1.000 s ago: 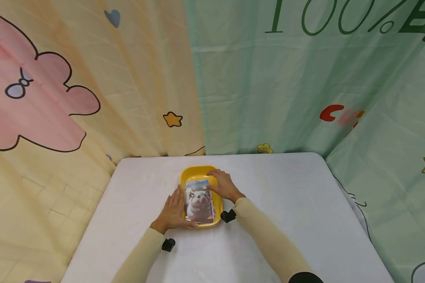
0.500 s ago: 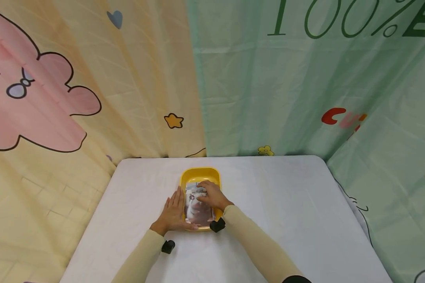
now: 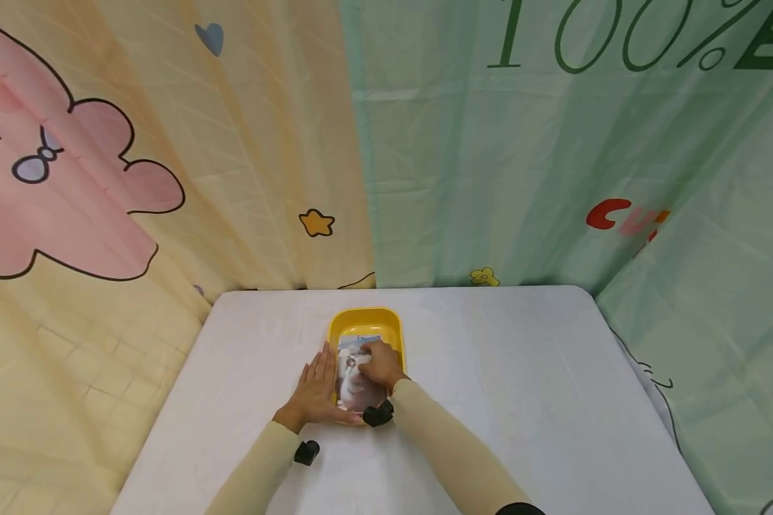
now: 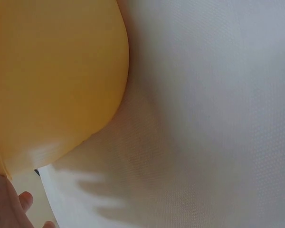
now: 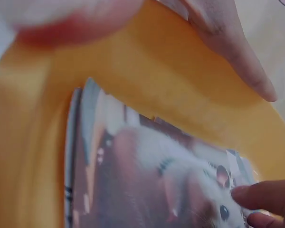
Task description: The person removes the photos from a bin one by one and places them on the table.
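A stack of photo cards (image 3: 357, 390) lies in a yellow tray (image 3: 363, 315); the top card pictures a whitish mouse-like animal. My left hand (image 3: 315, 390) rests along the tray's left side, fingers straight, thumb along the near rim. The left wrist view shows the tray's outer wall (image 4: 61, 85), with part of a hand at lower left. My right hand (image 3: 381, 365) is over the stack and covers part of the picture. In the right wrist view, right fingertips (image 5: 244, 194) touch the top card (image 5: 161, 166); layered edges show along the stack's side.
A white cloth covers the table (image 3: 502, 372). Patterned curtains (image 3: 477, 157) hang behind it and along both sides. A black wrist device (image 3: 306, 452) sits below the left hand, another (image 3: 378, 413) by the right wrist.
My right hand has left the tray's right rim and moved left and toward me onto the photo cards. My left hand stays at the tray.
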### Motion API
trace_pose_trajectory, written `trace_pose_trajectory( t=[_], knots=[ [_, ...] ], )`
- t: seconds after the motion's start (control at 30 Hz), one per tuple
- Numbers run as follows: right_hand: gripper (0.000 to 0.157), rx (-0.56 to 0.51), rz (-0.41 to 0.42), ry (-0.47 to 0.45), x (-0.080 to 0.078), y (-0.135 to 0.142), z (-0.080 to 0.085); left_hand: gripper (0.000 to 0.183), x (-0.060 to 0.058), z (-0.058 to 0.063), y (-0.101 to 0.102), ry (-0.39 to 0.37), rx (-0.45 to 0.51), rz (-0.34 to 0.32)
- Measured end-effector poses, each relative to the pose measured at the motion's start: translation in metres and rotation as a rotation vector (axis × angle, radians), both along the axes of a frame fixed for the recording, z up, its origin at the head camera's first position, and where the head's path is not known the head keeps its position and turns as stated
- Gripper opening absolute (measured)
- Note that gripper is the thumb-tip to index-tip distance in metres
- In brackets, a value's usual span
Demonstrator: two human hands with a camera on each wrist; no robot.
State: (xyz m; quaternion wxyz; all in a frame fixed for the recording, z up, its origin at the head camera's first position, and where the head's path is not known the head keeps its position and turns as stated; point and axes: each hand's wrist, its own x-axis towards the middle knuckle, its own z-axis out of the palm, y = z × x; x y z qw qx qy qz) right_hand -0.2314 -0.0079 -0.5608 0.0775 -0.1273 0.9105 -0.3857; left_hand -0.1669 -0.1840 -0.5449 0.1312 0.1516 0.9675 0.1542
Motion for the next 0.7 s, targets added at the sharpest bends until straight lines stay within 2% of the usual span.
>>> trace_pose_trajectory(
  t=[0.2, 0.33, 0.47, 0.7],
  knots=[
    [0.034, 0.019, 0.01, 0.023, 0.002, -0.001, -0.003, 0.148, 0.0, -0.002, -0.002, 0.009, 0.008, -0.006],
    [0.038, -0.1, 0.016, 0.011, 0.003, 0.001, -0.001, 0.15, 0.001, 0.001, -0.001, -0.009, 0.018, 0.011],
    [0.042, -0.174, -0.003, 0.011, 0.004, 0.001, 0.003, 0.153, 0.002, 0.004, -0.001, -0.027, 0.018, 0.028],
    [0.019, -0.178, 0.002, 0.046, 0.006, 0.006, 0.012, 0.153, 0.001, 0.004, 0.0, -0.033, 0.039, 0.036]
  ],
)
